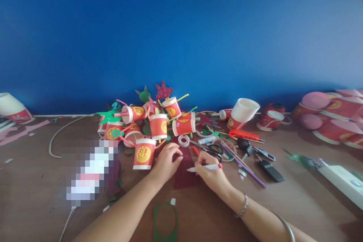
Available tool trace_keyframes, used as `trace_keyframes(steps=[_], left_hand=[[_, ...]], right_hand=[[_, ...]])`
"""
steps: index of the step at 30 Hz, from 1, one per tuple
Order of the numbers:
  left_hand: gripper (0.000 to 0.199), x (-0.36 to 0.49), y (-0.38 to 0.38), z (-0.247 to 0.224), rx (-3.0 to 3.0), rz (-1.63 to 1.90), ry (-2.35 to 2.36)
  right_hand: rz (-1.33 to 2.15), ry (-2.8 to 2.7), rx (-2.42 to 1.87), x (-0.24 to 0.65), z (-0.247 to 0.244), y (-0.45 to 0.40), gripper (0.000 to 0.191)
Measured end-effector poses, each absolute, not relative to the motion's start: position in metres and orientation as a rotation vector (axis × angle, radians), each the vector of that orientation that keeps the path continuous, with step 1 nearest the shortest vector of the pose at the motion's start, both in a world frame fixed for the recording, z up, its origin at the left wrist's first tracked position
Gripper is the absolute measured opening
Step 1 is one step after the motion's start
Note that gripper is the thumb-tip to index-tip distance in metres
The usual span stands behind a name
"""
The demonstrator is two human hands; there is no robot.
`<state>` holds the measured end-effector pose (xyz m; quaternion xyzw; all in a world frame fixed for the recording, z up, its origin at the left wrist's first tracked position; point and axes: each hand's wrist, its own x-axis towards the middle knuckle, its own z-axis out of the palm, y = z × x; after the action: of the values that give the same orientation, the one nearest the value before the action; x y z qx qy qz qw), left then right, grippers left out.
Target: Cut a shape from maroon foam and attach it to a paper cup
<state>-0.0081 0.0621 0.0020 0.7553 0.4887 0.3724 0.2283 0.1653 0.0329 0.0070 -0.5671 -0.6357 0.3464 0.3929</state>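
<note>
Dark red paper [185, 181] lies flat on counter [204, 221]. White marker [211, 166] pinched in right hand's [213, 180] grip, tip above paper. Left hand [167, 160] at paper's left edge, fingers bent; grip spread or pressed together, I cannot tell. Beyond paper: tape roll [179, 141]. Left of paper: upright red cup [144, 155].

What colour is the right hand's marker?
The marker is white with a red end, in the head view.
</note>
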Motion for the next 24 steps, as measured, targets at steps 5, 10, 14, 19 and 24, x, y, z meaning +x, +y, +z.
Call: trace_keyframes(steps=[5,10,14,19,24], left_hand=[[0.011,-0.0081,0.0626,0.0017,2.064,1.015,1.357],[0.009,-0.0079,0.0626,0.0017,2.056,0.992,1.378],[0.010,-0.0081,0.0630,0.0011,2.071,0.997,1.368],[0.011,-0.0081,0.0628,0.0005,2.077,1.019,1.353],[0.011,-0.0082,0.0621,0.0007,2.073,1.034,1.344]], right_hand=[[1.082,-1.450,-1.337,0.1685,0.0079,0.0332,0.018],[1.157,-1.408,-1.284,0.1679,0.0136,0.0311,0.026],[1.051,-1.457,-1.359,0.1664,0.0153,0.0322,0.021],[0.921,-1.527,-1.431,0.1651,0.0125,0.0328,0.019],[0.931,-1.556,-1.431,0.1652,0.0110,0.0320,0.018]])
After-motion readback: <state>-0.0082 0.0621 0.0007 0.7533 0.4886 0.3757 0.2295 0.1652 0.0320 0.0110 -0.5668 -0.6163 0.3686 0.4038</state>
